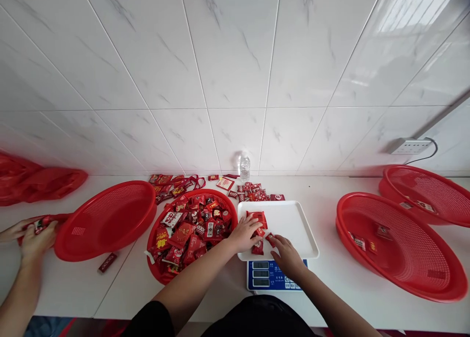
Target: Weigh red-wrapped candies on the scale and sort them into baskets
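A white weighing tray (293,227) sits on a blue digital scale (277,274) in front of me. Several small red snack packets (258,248) lie at the tray's left side. Over them rests my left hand (243,233), its fingers stretched out and apart. My right hand (285,256) reaches in from the right, with a small red packet (270,239) at its thumb and fingertips. Directly left of the tray stands a round red basket (230,200) filled with mixed red packets.
Loose red packets (253,192) and a clear bottle (244,167) are along the wall. Red baskets (396,229) stand at right, a few packets inside. Another red basket (106,219) is at left, beside a co-worker's hands (35,239) holding a red item. A power strip (409,145) hangs on the wall.
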`<state>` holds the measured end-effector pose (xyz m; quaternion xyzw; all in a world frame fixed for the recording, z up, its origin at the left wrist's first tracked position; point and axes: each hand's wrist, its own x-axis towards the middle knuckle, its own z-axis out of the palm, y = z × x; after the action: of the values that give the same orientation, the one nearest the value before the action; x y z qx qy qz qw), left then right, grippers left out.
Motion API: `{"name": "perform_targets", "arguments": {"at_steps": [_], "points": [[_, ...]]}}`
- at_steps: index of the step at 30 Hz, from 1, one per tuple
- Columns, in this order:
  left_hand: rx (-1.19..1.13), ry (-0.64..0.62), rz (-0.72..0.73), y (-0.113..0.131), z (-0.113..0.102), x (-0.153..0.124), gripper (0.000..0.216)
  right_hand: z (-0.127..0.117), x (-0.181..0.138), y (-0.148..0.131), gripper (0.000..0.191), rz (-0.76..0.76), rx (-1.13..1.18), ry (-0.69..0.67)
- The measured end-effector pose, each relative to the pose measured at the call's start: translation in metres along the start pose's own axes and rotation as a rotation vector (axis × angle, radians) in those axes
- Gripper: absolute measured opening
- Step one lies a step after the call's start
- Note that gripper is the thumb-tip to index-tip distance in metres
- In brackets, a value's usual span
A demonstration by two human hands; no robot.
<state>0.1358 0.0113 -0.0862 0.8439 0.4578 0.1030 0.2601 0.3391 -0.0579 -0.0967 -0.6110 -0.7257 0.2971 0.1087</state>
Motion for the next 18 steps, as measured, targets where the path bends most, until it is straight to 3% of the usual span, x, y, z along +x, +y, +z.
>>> {"name": "perform_targets", "arguments": {"at_steps": [4,7,11,15,18], "points": [[-0.099,0.009,0.030,0.007,-0.004,-0.014,0.049,0.002,0.005,-0.010,0.046,-0.080,0.091,-0.024],[-0.082,0.190,-0.012,-0.004,-0.015,-0.023,0.040,0.002,0.002,-0.010,0.045,-0.067,0.133,-0.020],[0.049,0.416,-0.241,-0.045,-0.036,-0.032,0.034,0.001,-0.008,-0.001,0.045,0.009,0.214,-0.018],[0.176,0.277,-0.447,-0.087,-0.048,-0.041,0.037,0.000,-0.018,0.005,0.040,0.040,0.345,0.015],[0.231,0.170,-0.505,-0.098,-0.052,-0.043,0.040,-0.001,-0.023,0.006,0.037,0.036,0.389,0.040]]}}
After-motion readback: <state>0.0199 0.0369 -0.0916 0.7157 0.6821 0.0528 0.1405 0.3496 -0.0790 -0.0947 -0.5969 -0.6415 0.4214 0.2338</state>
